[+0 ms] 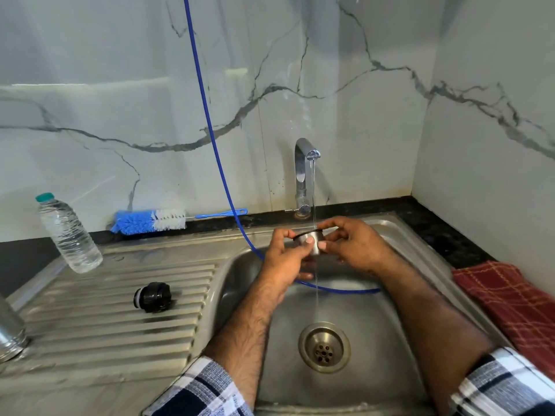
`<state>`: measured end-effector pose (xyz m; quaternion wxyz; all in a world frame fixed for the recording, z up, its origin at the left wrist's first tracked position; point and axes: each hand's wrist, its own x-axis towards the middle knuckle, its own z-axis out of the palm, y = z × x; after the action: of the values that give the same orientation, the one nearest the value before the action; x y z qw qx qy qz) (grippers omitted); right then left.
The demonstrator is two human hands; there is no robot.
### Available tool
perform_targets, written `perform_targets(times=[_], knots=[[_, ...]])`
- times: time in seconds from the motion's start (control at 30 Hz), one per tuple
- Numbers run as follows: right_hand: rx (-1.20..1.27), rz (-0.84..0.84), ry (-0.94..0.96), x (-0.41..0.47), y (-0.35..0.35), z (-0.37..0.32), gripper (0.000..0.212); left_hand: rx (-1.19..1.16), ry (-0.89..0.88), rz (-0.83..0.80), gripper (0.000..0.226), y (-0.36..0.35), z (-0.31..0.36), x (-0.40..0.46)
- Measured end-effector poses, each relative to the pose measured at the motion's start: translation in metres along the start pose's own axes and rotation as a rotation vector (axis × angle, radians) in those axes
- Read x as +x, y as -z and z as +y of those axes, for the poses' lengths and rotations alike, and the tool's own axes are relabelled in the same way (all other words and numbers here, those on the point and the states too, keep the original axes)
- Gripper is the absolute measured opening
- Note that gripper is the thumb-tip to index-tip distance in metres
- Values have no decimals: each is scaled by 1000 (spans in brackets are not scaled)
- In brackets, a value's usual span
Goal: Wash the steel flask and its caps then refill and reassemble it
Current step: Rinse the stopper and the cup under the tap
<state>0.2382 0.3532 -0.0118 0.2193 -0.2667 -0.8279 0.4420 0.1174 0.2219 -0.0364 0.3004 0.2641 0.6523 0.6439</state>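
Observation:
Over the sink basin (375,319) both my hands hold a small steel cap (312,239) with a black rim under the thin stream from the tap (304,163). My left hand (286,253) grips its left side with the thumb on the front. My right hand (351,244) pinches its right side. A black inner cap (152,296) lies on its side on the ribbed drainboard (105,310). The steel flask (10,331) stands mouth down at the far left edge, mostly cut off.
A clear plastic water bottle (67,232) with a green lid stands at the back left. A blue and white bottle brush (156,221) lies along the wall. A blue hose (210,139) hangs into the basin. A red checked cloth (510,304) lies right of the sink.

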Motion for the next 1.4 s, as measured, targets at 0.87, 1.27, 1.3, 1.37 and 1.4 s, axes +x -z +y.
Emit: perform_targets(times=[0.87, 1.27, 1.3, 1.37, 1.4], knots=[[342, 133, -8, 35, -35, -5, 43, 35, -233, 192, 13, -10, 4, 17], [685, -159, -345, 26, -23, -15, 40, 377, -542, 22, 17, -3, -1, 19], [726, -227, -410, 25, -18, -15, 45, 458, -548, 21, 15, -2, -1, 19], [675, -205, -417, 27, -15, -13, 56, 444, -487, 70, 16, -6, 2, 16], [564, -128, -339, 29, -17, -11, 58, 338, -416, 111, 18, -7, 5, 15]])
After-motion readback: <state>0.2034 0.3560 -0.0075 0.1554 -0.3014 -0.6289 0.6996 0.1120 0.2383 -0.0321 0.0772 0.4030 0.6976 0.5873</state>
